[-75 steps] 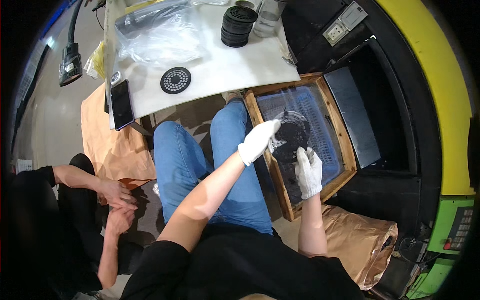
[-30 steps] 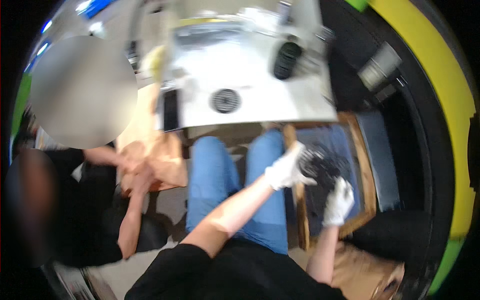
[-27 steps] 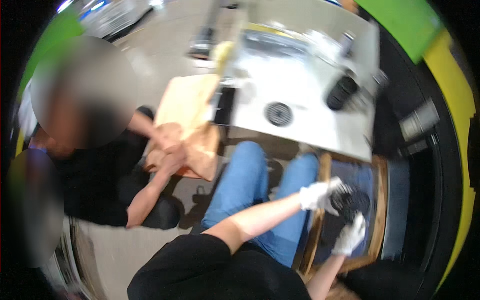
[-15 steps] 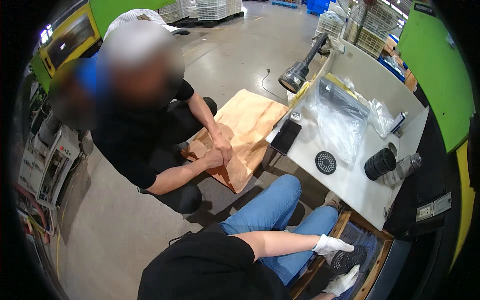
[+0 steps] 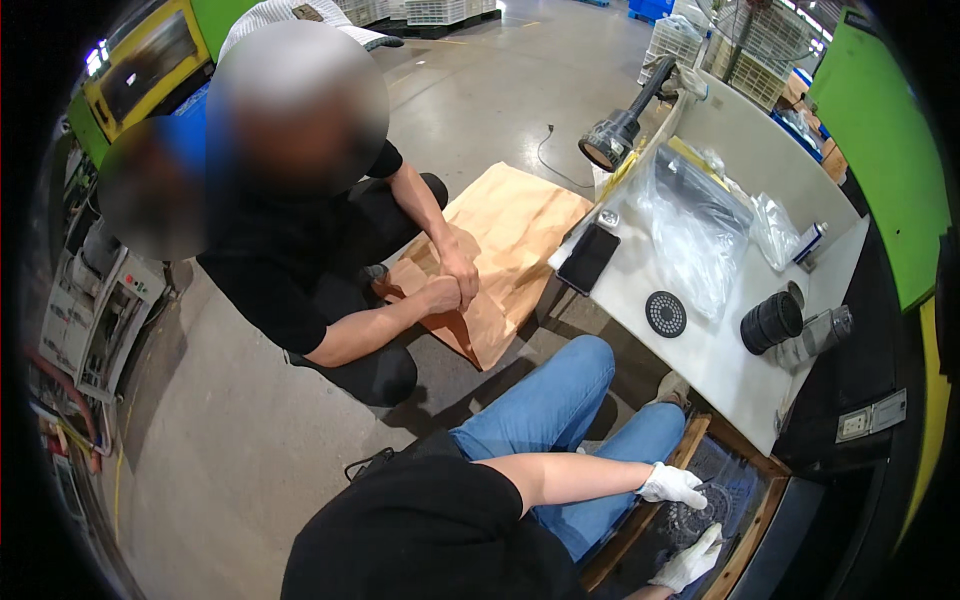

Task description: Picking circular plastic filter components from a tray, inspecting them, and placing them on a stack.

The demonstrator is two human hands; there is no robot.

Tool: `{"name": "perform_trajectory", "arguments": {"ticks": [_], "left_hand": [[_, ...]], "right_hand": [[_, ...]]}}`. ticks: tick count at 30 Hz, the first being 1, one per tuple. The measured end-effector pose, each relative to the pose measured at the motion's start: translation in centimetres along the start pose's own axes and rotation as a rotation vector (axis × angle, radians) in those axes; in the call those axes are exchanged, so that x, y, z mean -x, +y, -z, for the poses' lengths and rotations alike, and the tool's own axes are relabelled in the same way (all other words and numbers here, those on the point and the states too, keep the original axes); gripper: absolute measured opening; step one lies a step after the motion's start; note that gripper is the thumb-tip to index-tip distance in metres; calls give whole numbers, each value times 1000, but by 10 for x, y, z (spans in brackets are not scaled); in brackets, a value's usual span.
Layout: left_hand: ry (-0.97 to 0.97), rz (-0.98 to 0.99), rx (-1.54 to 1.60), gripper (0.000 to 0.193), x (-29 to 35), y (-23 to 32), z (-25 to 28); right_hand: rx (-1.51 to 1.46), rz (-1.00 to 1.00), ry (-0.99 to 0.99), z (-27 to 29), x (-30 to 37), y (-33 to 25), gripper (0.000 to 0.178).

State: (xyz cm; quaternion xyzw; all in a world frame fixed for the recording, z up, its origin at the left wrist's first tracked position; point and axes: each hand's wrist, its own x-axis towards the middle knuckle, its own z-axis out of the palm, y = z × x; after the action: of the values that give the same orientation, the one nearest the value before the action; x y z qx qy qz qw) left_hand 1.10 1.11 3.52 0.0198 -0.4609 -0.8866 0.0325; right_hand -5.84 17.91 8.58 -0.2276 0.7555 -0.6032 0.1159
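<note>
Both my hands wear white gloves at the lower right, over a wooden-edged crate [image 5: 745,550]. Between them is a dark round disc [image 5: 695,515] with a perforated, ringed face. My left hand [image 5: 672,485] grips its upper rim with bent fingers. From below, my right hand [image 5: 690,562] holds the lower right edge, its fingers closed toward the disc. A similar black perforated disc [image 5: 665,314] lies flat on the white worktable [image 5: 715,375]. Black stacked round parts [image 5: 771,325] stand farther right on the table.
A black phone [image 5: 588,260], clear plastic bags [image 5: 695,240] and a lamp [image 5: 610,140] are at the worktable. To the left, another person crouches, hands [image 5: 455,285] together over brown paper [image 5: 515,220] on the floor. A green machine panel [image 5: 880,150] rises at right.
The disc between my hands now shows a ringed face instead of a plain dark perforated one. My fingers have shifted along its rim. The whole view has shifted slightly.
</note>
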Motion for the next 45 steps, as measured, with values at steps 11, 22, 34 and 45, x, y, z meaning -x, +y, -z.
{"name": "perform_trajectory", "arguments": {"ticks": [11,22,34,45], "left_hand": [[-26,9,124,26,-7,12,1],[96,-169,347,34,-2,33,20],[53,-36,483,36,9,37,26],[93,-83,335,44,15,44,26]], "right_hand": [[237,-76,1,-6,13,-21,35],[-620,-613,159,-24,7,-4,22],[557,-173,-141,-37,9,-6,33],[394,154,-195,-49,12,21,26]]}}
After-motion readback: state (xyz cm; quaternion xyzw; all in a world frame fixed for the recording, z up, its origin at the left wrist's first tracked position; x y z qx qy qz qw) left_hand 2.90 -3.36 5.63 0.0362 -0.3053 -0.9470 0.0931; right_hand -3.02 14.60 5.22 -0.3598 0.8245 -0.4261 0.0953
